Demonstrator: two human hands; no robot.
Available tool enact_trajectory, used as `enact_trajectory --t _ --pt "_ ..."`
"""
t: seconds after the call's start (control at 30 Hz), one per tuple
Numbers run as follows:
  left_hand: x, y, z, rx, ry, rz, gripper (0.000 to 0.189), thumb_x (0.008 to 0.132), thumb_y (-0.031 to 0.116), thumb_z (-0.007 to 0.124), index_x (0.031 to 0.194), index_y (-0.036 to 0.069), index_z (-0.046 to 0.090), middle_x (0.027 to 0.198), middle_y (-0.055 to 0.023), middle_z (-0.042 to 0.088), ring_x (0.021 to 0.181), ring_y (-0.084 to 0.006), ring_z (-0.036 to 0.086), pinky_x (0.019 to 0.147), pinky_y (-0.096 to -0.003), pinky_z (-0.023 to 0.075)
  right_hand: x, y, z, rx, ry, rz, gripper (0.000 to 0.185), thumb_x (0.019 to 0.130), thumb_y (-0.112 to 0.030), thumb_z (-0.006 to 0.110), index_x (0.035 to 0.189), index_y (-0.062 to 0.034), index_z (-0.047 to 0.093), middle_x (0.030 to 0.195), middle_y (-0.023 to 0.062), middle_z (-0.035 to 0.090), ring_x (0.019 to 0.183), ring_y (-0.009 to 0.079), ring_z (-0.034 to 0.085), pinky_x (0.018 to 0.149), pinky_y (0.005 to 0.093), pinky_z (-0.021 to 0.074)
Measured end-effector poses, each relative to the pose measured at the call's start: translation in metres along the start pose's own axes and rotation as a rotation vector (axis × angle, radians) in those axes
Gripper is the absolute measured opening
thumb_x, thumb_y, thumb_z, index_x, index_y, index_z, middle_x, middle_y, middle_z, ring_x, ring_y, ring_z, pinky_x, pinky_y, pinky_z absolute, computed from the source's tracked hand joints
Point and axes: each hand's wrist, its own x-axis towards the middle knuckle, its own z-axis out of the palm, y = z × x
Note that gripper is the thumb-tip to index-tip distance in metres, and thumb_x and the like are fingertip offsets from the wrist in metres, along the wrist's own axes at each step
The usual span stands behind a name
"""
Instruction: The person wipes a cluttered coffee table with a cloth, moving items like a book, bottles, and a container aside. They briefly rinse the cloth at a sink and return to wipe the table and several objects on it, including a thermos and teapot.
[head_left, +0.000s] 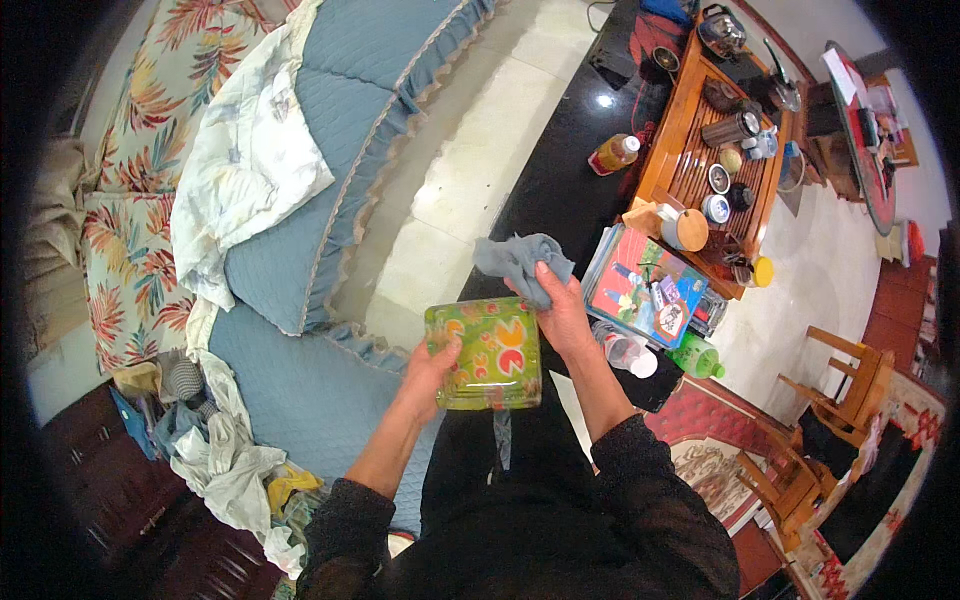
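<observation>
A square green tin box (480, 352) with a red-and-yellow pattern is held in front of my body. My left hand (431, 375) grips it by its left side, thumb lying on the printed face. Bunched up in my right hand (559, 307) is a grey-blue cloth (521, 262), just above the box's upper right corner. The fingers of my left hand are hidden under the box. Beyond the cloth stretches a glossy black table (555, 180).
Right of my hands lie stacked picture books (645, 281), beside a clear bottle (626, 349) and a green bottle (697, 356). A wooden tea tray (675, 142) carries cups and jars. An amber drink bottle (615, 155) stands nearby. Left is a sofa with a blue quilted cover (300, 397).
</observation>
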Motion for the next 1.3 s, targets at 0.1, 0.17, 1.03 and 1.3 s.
enact_trajectory --t 0.1,0.17,1.03,1.3 --pt "0.015 -0.013 0.029 -0.189 -0.111 0.122 0.044 0.100 0.024 0.061 0.136 0.004 0.047 0.128 -0.0110 0.060 0.114 -0.0241 0.060 0.097 -0.0413 0.0512 -0.017 -0.003 -0.013 0.368 -0.040 0.166 0.037 0.100 -0.022 0.055 0.131 -0.0020 0.054 0.127 0.0123 0.062 0.113 0.0231 0.062 0.096 0.0391 0.0524" --pt "0.027 -0.009 0.057 -0.299 -0.104 0.148 0.046 0.100 0.027 0.060 0.138 0.004 0.046 0.129 -0.0114 0.059 0.116 -0.0251 0.060 0.099 -0.0436 0.0500 -0.039 0.007 -0.019 0.581 -0.014 0.173 0.037 0.100 -0.020 0.054 0.133 -0.0037 0.053 0.132 0.0115 0.060 0.117 0.0231 0.060 0.097 0.0401 0.0517" --pt "0.217 0.013 0.081 0.458 -0.066 0.271 0.040 0.093 0.007 0.064 0.129 0.002 0.046 0.120 -0.0110 0.060 0.107 -0.0212 0.060 0.091 -0.0367 0.0501 -0.052 0.026 -0.024 0.045 0.487 0.055 0.046 0.091 -0.017 0.068 0.131 -0.0009 0.052 0.124 0.0077 0.060 0.113 0.0217 0.058 0.101 0.0381 0.0441" --pt "0.325 0.021 0.108 0.615 -0.149 0.072 0.038 0.090 0.006 0.064 0.123 0.002 0.048 0.116 -0.0139 0.061 0.101 -0.0234 0.063 0.086 -0.0382 0.0528 -0.044 0.120 -0.070 0.072 0.659 0.067 0.049 0.081 -0.003 0.067 0.128 -0.0004 0.052 0.120 0.0085 0.062 0.110 0.0216 0.059 0.097 0.0348 0.0456"
